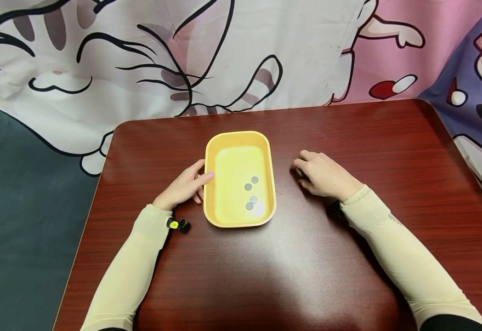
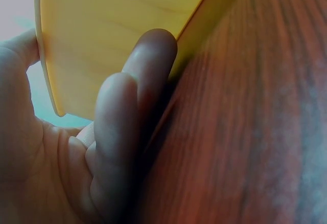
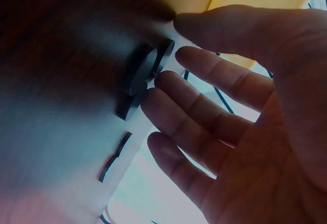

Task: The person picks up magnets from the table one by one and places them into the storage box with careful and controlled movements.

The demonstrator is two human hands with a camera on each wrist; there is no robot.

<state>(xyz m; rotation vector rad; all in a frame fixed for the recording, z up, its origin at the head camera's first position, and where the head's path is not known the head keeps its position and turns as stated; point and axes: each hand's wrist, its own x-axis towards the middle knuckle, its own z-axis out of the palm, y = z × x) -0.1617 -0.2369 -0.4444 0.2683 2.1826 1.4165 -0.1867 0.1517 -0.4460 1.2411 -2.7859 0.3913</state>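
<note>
Glossy reddish-brown table [image 1: 207,276], pale glare [image 1: 298,248] on its top, cartoon-cat cloth [image 1: 108,99] behind, pink toward the right

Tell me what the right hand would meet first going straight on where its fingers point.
Probably the dark discs just ahead of the right hand in its wrist view, though depth there is unclear. Farther on, the head view shows the tray.

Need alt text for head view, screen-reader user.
A left hand grips the left rim of a yellow tray holding four gray discs, on a reddish-brown table. The right hand is low over the table, right of the tray. Cartoon-print fabric hangs behind.
</note>
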